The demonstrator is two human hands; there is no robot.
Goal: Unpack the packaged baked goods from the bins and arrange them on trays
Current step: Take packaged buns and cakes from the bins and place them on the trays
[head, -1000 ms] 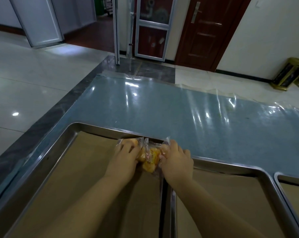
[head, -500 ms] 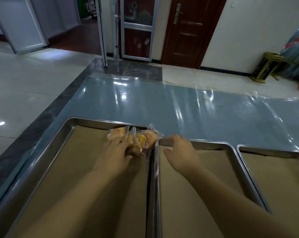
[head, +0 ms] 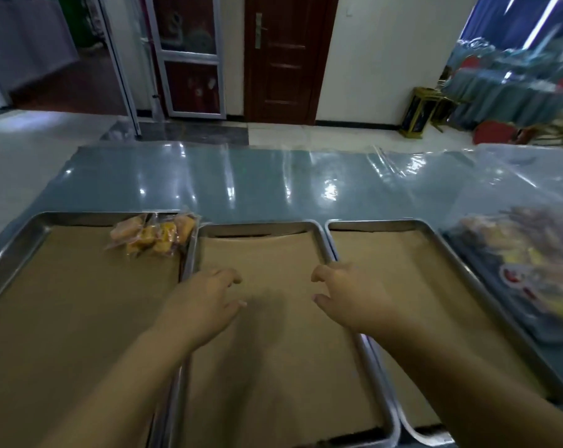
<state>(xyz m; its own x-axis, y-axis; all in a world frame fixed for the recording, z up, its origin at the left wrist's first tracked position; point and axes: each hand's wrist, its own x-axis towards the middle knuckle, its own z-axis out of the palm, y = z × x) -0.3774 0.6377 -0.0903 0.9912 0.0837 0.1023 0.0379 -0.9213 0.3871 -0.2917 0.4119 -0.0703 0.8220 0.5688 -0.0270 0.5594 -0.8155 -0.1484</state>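
- A shallow steel tray (head: 12, 250) lined with brown paper sits at the left of the blue-grey tabletop (head: 273, 185), which lies under a glossy clear sheet.
- A small cluster of clear plastic packets of yellow-orange baked goods (head: 154, 236) lies in that tray's far right corner. The wrappers are crinkled and overlap, and the far ones touch the rim.
- The left hand (head: 206, 299) hovers over the near left part of the middle paper-lined steel tray (head: 260, 225), its fingers loosely curled and holding nothing.
- The right hand (head: 345, 295) hovers over the same tray's right side, also loosely curled and empty.
- A third paper-lined steel tray (head: 380, 223) lies just beside the middle one.
- At the tabletop's right edge stands a dark bin (head: 487, 279) of blurred wrapped goods.
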